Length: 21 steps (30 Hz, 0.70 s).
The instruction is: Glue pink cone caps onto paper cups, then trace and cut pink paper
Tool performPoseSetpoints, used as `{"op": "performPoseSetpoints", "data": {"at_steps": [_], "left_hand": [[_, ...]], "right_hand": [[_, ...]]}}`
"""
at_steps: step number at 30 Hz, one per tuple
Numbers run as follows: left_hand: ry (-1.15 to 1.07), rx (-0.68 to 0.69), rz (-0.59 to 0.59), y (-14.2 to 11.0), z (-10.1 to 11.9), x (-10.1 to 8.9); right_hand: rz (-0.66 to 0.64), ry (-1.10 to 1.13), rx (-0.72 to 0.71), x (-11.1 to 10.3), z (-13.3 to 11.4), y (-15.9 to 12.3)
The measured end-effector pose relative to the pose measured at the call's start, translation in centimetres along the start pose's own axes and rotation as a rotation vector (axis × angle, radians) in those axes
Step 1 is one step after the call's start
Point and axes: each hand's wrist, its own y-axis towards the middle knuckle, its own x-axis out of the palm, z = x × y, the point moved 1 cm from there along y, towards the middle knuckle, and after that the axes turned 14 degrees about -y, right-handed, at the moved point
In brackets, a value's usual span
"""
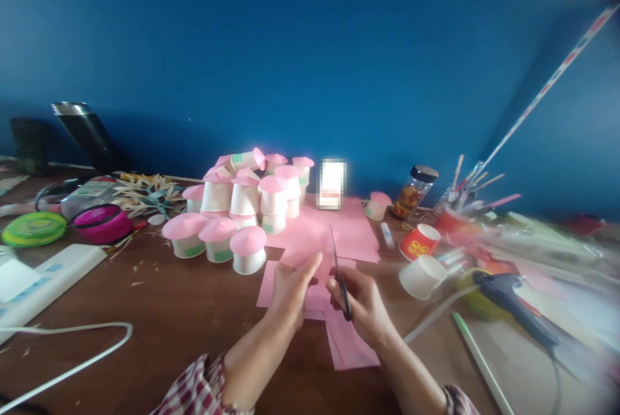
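Observation:
Scissors [345,299] with dark handles are gripped in my right hand [364,304], their blades pointing up and away over the pink sheets. My left hand [289,291] is closed at the edge of a piece of pink paper [303,253], its thumb stretched along the top. That paper blends with the pink sheets [356,228] behind it, so its outline is hard to make out. More pink pieces [351,341] lie on the brown table under and between my hands. Just beyond my left hand stands a white paper cup [248,261] with a pink cone-shaped top.
Several similar pink-topped cups [217,199] are stacked at the back left. A blurred bright screen [332,184] stands behind the sheets. To the right are a red cup [420,242], a white cup [423,277], a jar [415,192] and a glue gun [518,302]. A power strip [62,273] lies left.

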Motion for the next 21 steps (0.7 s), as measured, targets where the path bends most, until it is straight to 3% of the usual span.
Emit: {"op": "performPoseSetpoints", "data": {"at_steps": [21], "left_hand": [[0.024, 0.035, 0.013, 0.12, 0.08, -0.07]], "right_hand": [[0.004, -0.028, 0.019, -0.06, -0.17, 0.1]]}}
